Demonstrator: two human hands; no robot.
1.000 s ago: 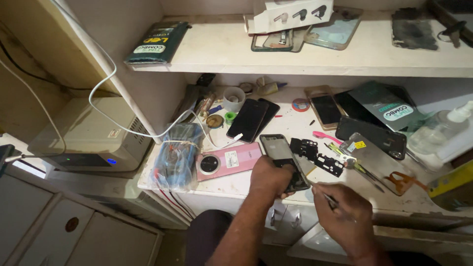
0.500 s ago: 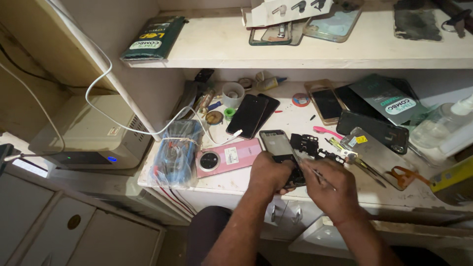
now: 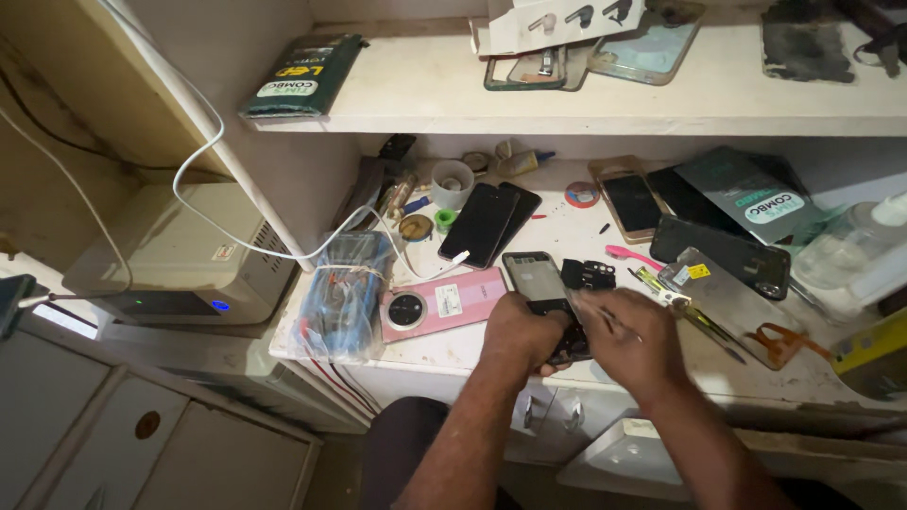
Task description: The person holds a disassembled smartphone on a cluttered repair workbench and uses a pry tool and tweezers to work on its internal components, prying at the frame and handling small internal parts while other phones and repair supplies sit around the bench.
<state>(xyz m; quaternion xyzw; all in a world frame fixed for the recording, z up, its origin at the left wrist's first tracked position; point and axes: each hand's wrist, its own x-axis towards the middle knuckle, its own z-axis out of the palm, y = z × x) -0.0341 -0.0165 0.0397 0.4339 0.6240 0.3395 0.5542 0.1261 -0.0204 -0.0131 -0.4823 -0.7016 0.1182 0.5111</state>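
left hand [image 3: 522,332] clamps the opened phone [image 3: 545,288], right hand [image 3: 631,338] pinches a thin tool [image 3: 616,321] just right of it; a slip could scratch the board.

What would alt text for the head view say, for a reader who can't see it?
Seen from above, a person's left hand grips an opened phone on a cluttered white bench while the right hand works on it with a thin tool. A pink phone lies left; more phones lie behind.

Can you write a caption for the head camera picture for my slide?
Two hands, left and right, work on an opened phone at a cluttered repair bench.
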